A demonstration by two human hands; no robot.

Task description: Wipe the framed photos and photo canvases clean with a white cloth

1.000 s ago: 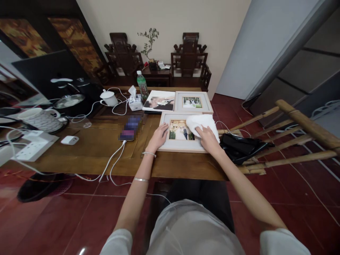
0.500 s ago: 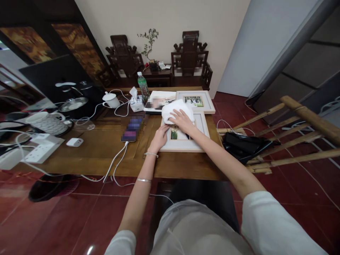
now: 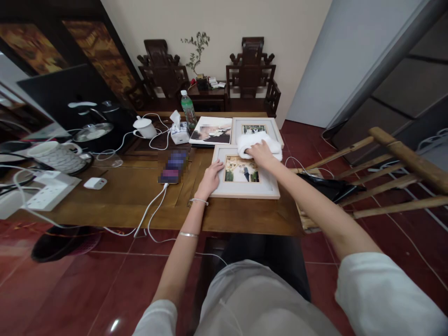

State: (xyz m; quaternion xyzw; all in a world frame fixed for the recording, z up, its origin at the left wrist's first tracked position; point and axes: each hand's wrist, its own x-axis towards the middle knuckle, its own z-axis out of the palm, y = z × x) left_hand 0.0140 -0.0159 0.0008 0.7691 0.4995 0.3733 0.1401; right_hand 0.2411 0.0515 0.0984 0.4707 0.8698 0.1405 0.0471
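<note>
A pale wooden picture frame with a white mat and a photo lies flat near the table's front edge. My left hand grips its left border, the fingertips curling over the edge. My right hand is closed on a bunched white cloth, pressed down at the frame's upper right corner. Part of that corner is hidden by the cloth. A second picture frame lies just behind, its lower portion covered by the cloth. To its left is a flat photo panel.
A phone on a white cable lies left of the frame. Behind it stand a tissue box, a green-labelled bottle and a lidded white cup. Further left are a power strip and a patterned mug. A bamboo chair stands right.
My right hand has moved the white cloth rightward across the front frame to its upper right corner, uncovering the photo. My left hand stays at the left border.
</note>
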